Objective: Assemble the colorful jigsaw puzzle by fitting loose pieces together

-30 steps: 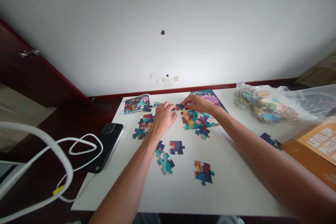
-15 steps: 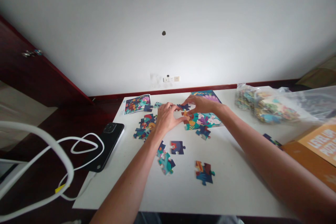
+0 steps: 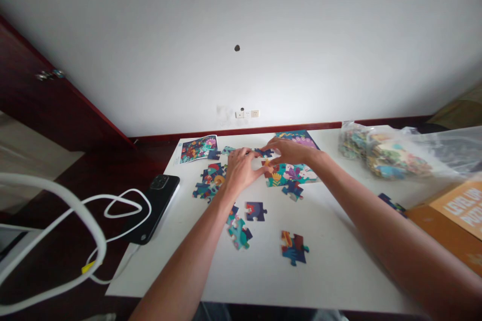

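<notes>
My left hand (image 3: 242, 169) is over the far middle of the white table, its fingers curled down on dark jigsaw puzzle pieces and its thumb stretched to the right. Across from it, my right hand (image 3: 292, 152) has its fingertips on a dark blue puzzle piece (image 3: 266, 153), with the thumb by the joined puzzle section (image 3: 289, 174) showing a rabbit and flowers. Part of the pieces is hidden under my fingers. Another joined cluster (image 3: 211, 180) lies left of my left hand. Nearer me are a loose purple-blue piece (image 3: 255, 211) and a brown-blue piece (image 3: 294, 248).
A printed picture sheet (image 3: 198, 149) lies at the far left. The black phone (image 3: 156, 210) and white cable (image 3: 145, 210) are at the left edge. On the right are plastic bags of pieces (image 3: 395, 155), an orange puzzle box (image 3: 448, 220) and a dark piece (image 3: 390, 202).
Both hands stay almost in place over the same pieces. The whole view has shifted very slightly.
</notes>
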`<state>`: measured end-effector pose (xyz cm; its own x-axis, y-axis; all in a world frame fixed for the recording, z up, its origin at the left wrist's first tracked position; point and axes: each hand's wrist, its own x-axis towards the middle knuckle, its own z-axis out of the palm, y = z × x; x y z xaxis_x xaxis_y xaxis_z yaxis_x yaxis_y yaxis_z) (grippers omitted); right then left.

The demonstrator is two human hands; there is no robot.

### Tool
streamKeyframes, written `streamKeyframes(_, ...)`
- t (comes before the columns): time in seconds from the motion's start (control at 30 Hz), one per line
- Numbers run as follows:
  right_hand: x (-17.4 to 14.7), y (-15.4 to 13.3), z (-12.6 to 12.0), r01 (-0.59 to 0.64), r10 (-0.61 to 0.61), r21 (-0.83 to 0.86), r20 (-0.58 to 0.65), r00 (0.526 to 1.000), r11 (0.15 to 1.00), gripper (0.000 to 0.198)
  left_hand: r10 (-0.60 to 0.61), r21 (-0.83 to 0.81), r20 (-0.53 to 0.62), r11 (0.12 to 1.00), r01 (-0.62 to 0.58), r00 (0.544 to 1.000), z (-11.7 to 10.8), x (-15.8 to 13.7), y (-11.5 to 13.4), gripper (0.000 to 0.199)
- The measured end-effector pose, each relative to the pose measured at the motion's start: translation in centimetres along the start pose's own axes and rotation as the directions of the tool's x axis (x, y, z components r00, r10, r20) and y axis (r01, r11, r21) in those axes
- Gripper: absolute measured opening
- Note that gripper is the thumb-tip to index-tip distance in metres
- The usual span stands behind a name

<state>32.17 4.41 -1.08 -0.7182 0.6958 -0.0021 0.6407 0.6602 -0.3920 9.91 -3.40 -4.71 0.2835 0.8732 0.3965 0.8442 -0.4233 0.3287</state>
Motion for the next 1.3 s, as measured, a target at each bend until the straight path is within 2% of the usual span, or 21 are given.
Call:
streamKeyframes(0.2,0.0,-0.4,0.0,-0.017,0.017,-0.002,0.024,1.000,1.000,0.060,-0.001,0.009,0.010,1.000,0.000,1.000,-0.1,0.0,0.0,0.050)
streamKeyframes(0.53,-0.1,-0.7,-0.1,-0.037,0.037,-0.006,0.011,0.999,0.999,0.053,-0.007,0.017,0.024,1.000,0.007,1.000,-0.2,0.0,0.2,0.047)
streamKeyframes(0.77,-0.1,0.1,0.4,-0.055,0.055,-0.007,0.019,0.998,0.998,0.060,0.001,0.064,0.042,0.998,-0.003,0.999,0.1,-0.1,0.2,0.052)
streamKeyframes(1.03,-0.1,1.0,0.7,-0.089,0.086,0.081,0.039,0.996,0.993,0.068,-0.001,0.074,0.054,0.997,-0.003,0.999,0.1,-0.2,0.2,0.055)
streamKeyframes(1.3,-0.1,1.4,0.8,-0.056,0.056,0.066,0.007,0.998,0.996,0.066,0.012,0.071,0.033,0.997,-0.014,0.999,0.3,-0.2,0.2,0.052)
